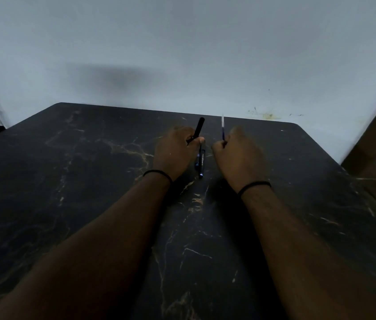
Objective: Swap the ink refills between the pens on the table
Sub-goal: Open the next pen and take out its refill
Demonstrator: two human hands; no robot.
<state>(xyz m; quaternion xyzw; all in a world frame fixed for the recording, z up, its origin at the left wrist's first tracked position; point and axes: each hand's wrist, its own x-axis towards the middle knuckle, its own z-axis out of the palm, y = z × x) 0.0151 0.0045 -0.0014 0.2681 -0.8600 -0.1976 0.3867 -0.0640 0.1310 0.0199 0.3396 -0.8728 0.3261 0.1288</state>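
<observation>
Both forearms stretch out over the dark marbled tabletop (pixel 90 181), a black band on each wrist. Between the hands, a dark pen (pixel 201 163) lies flat on the tabletop. My left hand (pixel 173 151) has its grip clenched on a black pen barrel (pixel 198 130), tilted up and away. My right hand (pixel 238 155) pinches a thin ink refill (pixel 223 128), standing near upright. Pale wall (pixel 182 54) beyond.
</observation>
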